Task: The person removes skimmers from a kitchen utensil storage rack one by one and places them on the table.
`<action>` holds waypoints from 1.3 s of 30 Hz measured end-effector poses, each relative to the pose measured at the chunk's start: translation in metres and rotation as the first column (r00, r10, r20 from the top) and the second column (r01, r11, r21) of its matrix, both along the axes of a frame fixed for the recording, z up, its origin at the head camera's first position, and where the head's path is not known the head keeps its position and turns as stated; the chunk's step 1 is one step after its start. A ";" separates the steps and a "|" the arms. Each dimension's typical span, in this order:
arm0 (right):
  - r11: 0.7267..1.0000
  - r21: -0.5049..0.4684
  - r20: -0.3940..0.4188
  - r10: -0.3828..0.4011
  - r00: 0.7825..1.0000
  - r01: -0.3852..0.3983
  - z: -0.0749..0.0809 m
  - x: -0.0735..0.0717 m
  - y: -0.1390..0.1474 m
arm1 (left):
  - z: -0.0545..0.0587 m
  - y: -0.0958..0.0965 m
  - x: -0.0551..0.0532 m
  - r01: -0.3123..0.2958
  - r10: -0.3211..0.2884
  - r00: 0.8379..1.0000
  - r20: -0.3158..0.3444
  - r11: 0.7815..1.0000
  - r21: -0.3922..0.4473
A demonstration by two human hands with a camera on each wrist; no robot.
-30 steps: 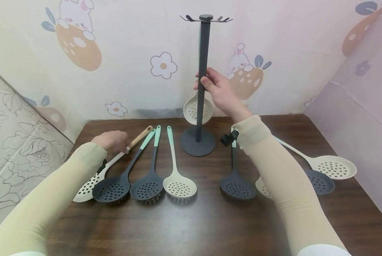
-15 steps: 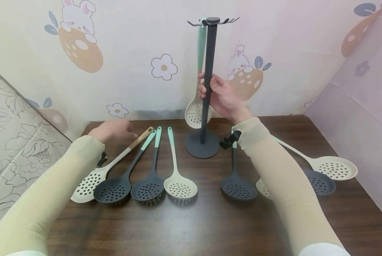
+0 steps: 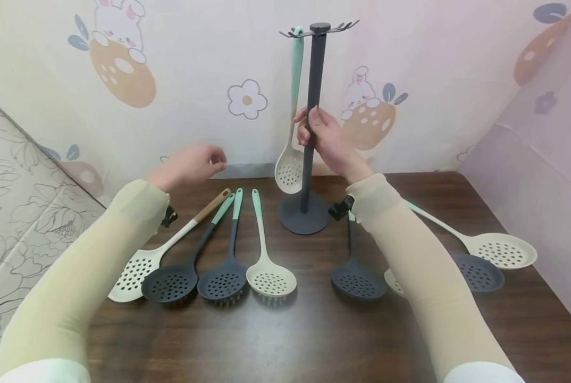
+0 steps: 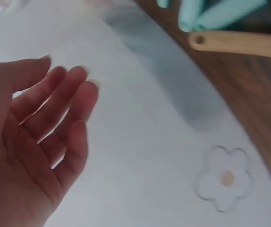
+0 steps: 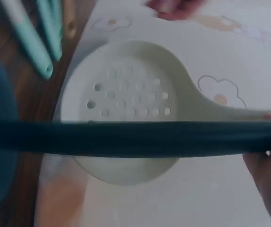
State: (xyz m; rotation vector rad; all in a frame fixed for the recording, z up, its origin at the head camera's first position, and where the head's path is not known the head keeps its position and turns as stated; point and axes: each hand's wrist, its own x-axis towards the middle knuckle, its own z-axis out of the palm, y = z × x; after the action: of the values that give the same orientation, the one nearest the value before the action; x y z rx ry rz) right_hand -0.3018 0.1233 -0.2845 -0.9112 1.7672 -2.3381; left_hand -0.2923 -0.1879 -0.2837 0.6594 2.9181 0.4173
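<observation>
My right hand (image 3: pixel 330 138) grips the dark upright pole (image 3: pixel 316 74) of a utensil stand, whose hooks (image 3: pixel 345 27) fan out at the top. From a left hook hangs a cream skimmer (image 3: pixel 289 171) with a mint handle, bowl downward behind the pole; in the right wrist view the pole crosses in front of its perforated bowl (image 5: pixel 130 90). My left hand (image 3: pixel 190 164) is in the air above the table's back left, blurred and holding nothing. Its fingers (image 4: pixel 78 146) are loosely bent in the left wrist view.
On the left lie a white skimmer (image 3: pixel 134 274) with a wooden handle, two dark skimmers (image 3: pixel 170 283) and a cream one (image 3: pixel 271 279). To the right are a dark skimmer (image 3: pixel 359 280) and several others, partly behind my right sleeve. A patterned cloth (image 3: pixel 194 69) backs the table (image 3: pixel 266 346).
The stand has turned and shifted slightly right, bringing the hanging skimmer's handle into view left of the pole. My left hand has left the wooden-handled skimmer, moving up and right.
</observation>
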 end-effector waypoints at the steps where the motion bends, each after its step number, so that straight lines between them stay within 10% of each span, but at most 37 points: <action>1: 0.996 0.059 -0.030 -0.060 0.998 0.062 0.001 0.001 -0.002 | 0.003 0.006 -0.003 0.004 -0.004 1.000 -0.013 1.000 0.019; 4: 0.935 0.228 -0.146 -0.242 0.959 0.271 0.001 0.003 -0.005 | 0.014 0.026 -0.010 0.021 -0.016 0.998 -0.056 0.995 0.095; 8: 0.747 0.424 -0.332 -0.398 0.855 0.513 0.001 0.009 -0.004 | 0.031 0.059 -0.014 0.033 -0.007 0.992 -0.122 0.977 0.211; 11: 0.654 0.500 -0.395 -0.411 0.821 0.568 0.003 0.013 -0.003 | 0.042 0.083 -0.016 0.010 0.027 0.992 -0.122 0.957 0.290; 24: 0.695 0.496 -0.350 -0.389 0.852 0.521 0.002 0.015 -0.012 | 0.053 0.126 -0.030 0.031 -0.040 0.999 -0.002 0.757 0.653; 39: 0.669 0.546 -0.314 -0.394 0.864 0.504 0.003 0.017 -0.008 | 0.062 0.121 -0.022 -0.024 0.045 0.999 -0.010 0.700 0.714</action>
State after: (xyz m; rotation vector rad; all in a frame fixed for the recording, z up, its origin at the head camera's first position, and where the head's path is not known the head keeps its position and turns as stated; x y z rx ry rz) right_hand -0.2851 0.1150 -0.2816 -0.6117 2.8565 -1.6558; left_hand -0.3146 -0.0669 -0.2214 0.6728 2.7171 1.6114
